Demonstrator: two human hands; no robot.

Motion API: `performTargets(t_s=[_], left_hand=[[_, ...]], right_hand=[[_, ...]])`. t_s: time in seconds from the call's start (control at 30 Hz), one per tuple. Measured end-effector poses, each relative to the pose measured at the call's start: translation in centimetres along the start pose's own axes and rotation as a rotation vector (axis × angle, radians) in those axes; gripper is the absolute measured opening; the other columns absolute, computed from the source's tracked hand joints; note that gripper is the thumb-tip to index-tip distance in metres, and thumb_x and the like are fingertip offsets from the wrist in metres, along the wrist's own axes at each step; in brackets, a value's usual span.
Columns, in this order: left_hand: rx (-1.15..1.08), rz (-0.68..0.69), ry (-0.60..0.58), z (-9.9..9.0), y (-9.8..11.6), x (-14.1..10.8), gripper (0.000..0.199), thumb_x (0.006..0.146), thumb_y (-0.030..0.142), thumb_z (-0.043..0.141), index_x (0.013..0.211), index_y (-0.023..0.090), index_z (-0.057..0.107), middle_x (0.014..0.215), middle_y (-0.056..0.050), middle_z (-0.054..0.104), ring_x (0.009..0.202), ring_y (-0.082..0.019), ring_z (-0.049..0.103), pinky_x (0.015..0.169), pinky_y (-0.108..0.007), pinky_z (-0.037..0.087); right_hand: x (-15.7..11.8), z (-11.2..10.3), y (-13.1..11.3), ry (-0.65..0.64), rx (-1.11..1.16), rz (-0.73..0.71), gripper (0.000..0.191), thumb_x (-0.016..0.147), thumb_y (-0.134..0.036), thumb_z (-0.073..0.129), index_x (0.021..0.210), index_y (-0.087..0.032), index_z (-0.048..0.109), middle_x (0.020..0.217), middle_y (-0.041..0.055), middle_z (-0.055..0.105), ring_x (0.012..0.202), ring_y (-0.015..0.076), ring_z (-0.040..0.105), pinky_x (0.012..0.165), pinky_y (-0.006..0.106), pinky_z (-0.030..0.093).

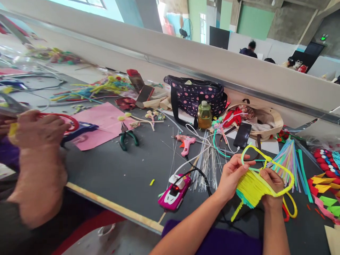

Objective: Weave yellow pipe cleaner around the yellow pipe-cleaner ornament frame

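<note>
Both of my hands hold a yellow pipe-cleaner piece (251, 187), tightly banded with a teal lower edge. My left hand (233, 173) pinches its upper left corner and a pale green pipe cleaner (243, 157) between thumb and fingers. On the other side, my right hand (272, 182) grips the upper right part, its fingers partly hidden behind the piece. A long yellow pipe-cleaner loop (288, 170) rises from the piece and curves round above my right hand. One twisted yellow end (237, 211) hangs below. Scissors with red and yellow handles (292, 205) lie beside my right wrist.
A pink glue gun (187, 143), magenta car-shaped power strip (174, 194) and thin wires (205, 166) lie left of my hands. Pastel pipe cleaners (285, 164) fan out rightward. Pliers (127, 136), a bottle (204, 115) and a phone (242, 135) lie farther off. A co-worker's hand (44, 129) works at left.
</note>
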State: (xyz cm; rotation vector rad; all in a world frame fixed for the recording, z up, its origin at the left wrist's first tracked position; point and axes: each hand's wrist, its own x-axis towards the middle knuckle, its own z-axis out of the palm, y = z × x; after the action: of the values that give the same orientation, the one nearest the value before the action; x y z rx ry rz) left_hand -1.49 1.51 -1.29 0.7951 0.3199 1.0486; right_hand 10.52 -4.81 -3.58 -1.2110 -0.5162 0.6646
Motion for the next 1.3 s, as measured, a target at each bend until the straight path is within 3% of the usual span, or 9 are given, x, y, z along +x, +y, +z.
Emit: performTargets(t_s=[0.2,0.3,0.4,0.5,0.57,0.63,0.77,0.97,1.3], left_hand=[[0.168,0.173,0.036,-0.6,-0.3,0.2,0.017,0.081,0.028,0.065,0.076,0.015,0.055,0.105,-0.007,0.056,0.104,-0.027,0.063,0.086,-0.033,0.046],[0.22,0.225,0.07,-1.1,-0.3,0.6,0.019,0.083,0.03,0.063,0.076,0.016,0.051,0.104,-0.007,0.057,0.103,-0.027,0.063,0.085,-0.034,0.046],[0.277,0.258,0.102,-1.5,-0.5,1.0,0.021,0.085,0.03,0.061,0.075,0.017,0.047,0.105,-0.008,0.058,0.1,-0.025,0.064,0.083,-0.033,0.047],[0.328,0.269,0.112,-1.7,-0.8,1.2,0.02,0.086,0.031,0.058,0.076,0.018,0.048,0.104,-0.008,0.059,0.096,-0.023,0.065,0.081,-0.033,0.048],[0.332,0.26,0.095,-1.7,-1.1,1.2,0.018,0.086,0.031,0.057,0.078,0.018,0.049,0.104,-0.007,0.058,0.093,-0.022,0.066,0.08,-0.033,0.049],[0.327,0.247,0.071,-1.6,-1.4,1.2,0.016,0.086,0.031,0.057,0.08,0.018,0.05,0.103,-0.006,0.057,0.09,-0.021,0.066,0.079,-0.033,0.049],[0.337,0.233,0.044,-1.5,-1.8,1.1,0.014,0.086,0.032,0.057,0.082,0.019,0.053,0.101,-0.006,0.057,0.085,-0.019,0.066,0.078,-0.033,0.051],[0.36,0.233,0.056,-1.7,-1.8,1.1,0.016,0.085,0.035,0.058,0.086,0.019,0.055,0.096,-0.005,0.059,0.084,-0.018,0.064,0.078,-0.031,0.05],[0.298,0.211,0.067,-1.8,-2.4,0.8,0.019,0.083,0.035,0.06,0.083,0.02,0.048,0.098,-0.003,0.055,0.082,-0.016,0.062,0.078,-0.031,0.05]], right_hand=[[1.2,-0.5,0.1,-0.021,-0.042,-0.044,0.026,0.069,-0.038,0.075,0.081,-0.016,0.069,0.065,-0.0001,0.061,0.05,0.0091,0.05,0.044,0.02,0.036],[1.9,-0.9,0.0,0.041,-0.066,-0.066,0.03,0.074,-0.043,0.069,0.088,-0.016,0.067,0.082,0.0047,0.066,0.063,0.0139,0.06,0.05,0.023,0.042],[2.0,-0.9,-0.3,0.222,-0.127,-0.266,0.034,0.082,-0.044,0.059,0.1,-0.016,0.064,0.095,0.0083,0.066,0.083,0.0194,0.063,0.068,0.031,0.049],[1.3,-0.6,-0.6,0.348,-0.403,-0.56,0.029,0.085,-0.038,0.058,0.103,-0.017,0.063,0.099,0.0096,0.065,0.09,0.0207,0.06,0.078,0.035,0.046],[0.8,-0.3,-0.8,0.249,-0.603,-0.704,0.022,0.086,-0.034,0.059,0.099,-0.018,0.065,0.097,0.0089,0.065,0.09,0.021,0.059,0.082,0.037,0.044],[0.6,-0.2,-0.8,0.068,-0.753,-0.807,0.02,0.087,-0.033,0.058,0.101,-0.02,0.065,0.096,0.0078,0.066,0.091,0.0216,0.058,0.086,0.039,0.042],[0.9,-0.2,-0.6,-0.135,-0.944,-0.905,0.026,0.087,-0.035,0.058,0.11,-0.024,0.062,0.098,0.007,0.065,0.093,0.0231,0.055,0.086,0.041,0.039],[1.1,-0.3,-0.5,-0.226,-1.029,-0.909,0.022,0.09,-0.034,0.053,0.109,-0.026,0.06,0.094,0.0048,0.061,0.091,0.0219,0.055,0.083,0.039,0.037],[1.0,-0.1,-0.1,-0.223,-1.024,-0.858,0.014,0.089,-0.034,0.055,0.096,-0.024,0.061,0.089,0.0042,0.064,0.09,0.0223,0.054,0.086,0.041,0.036]])
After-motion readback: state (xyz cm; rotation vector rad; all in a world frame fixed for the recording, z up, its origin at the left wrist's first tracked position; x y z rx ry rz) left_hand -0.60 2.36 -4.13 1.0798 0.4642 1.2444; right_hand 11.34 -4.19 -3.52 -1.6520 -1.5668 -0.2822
